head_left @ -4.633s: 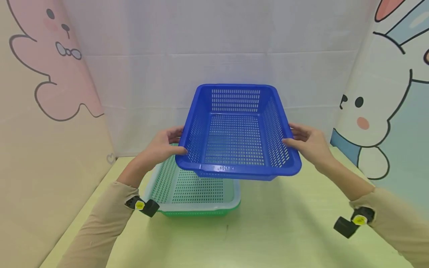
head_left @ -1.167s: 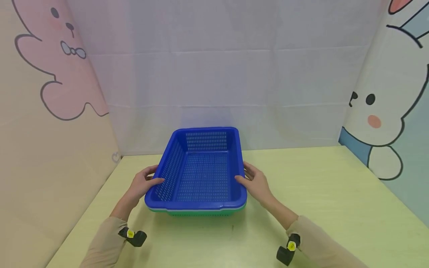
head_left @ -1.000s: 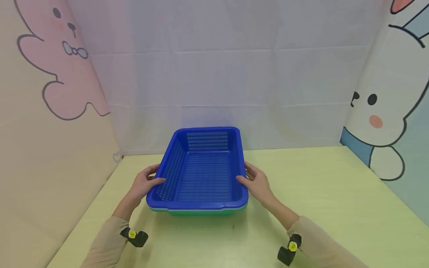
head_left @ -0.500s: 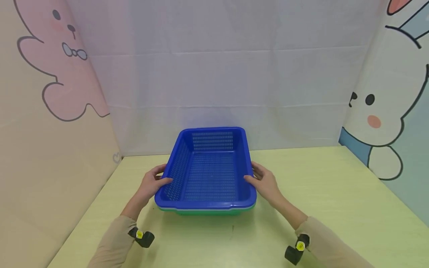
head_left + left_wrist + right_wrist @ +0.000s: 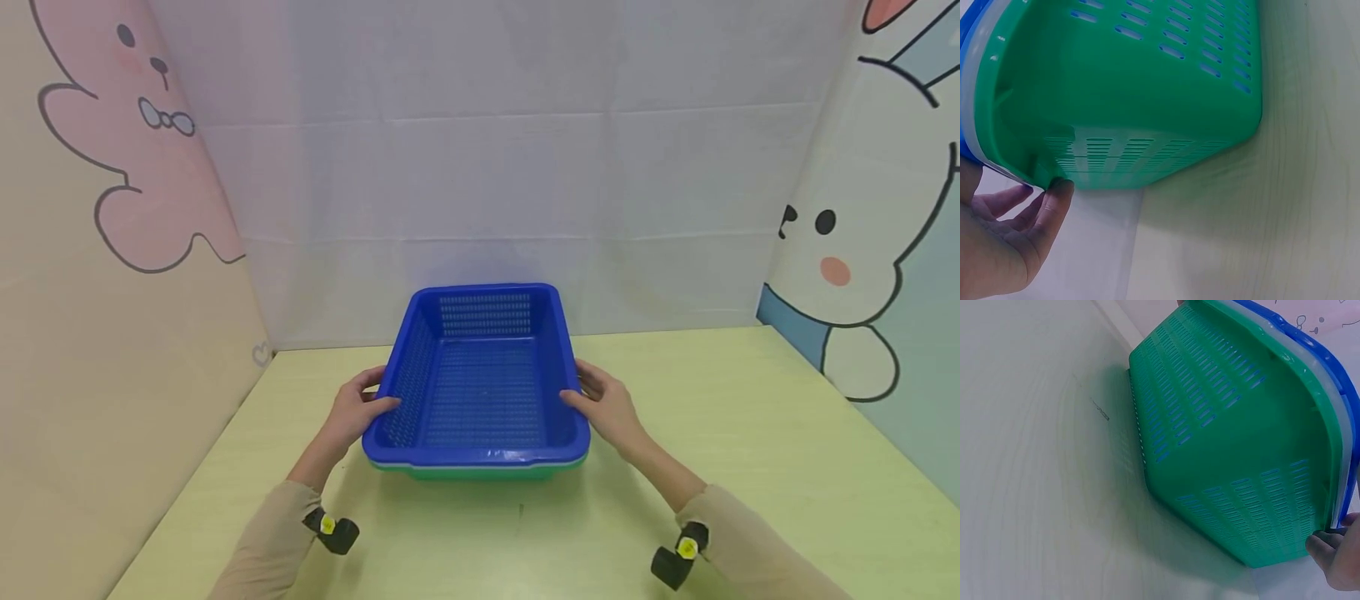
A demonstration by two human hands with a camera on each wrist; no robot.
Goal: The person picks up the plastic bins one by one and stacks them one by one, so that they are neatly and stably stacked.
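Shifted rightward across the desk (image 5: 750,467) since a second ago: blue basket (image 5: 480,392), nested in a white one and the green basket (image 5: 1147,94) beneath. Stack now near desk centre, close to the back wall. Risk, as judged: uneven pull could tilt the stack or unseat the blue one. Left hand (image 5: 352,414) and right hand (image 5: 609,407) grip the rims at either side, thumbs over the edge, fingers curled beneath.
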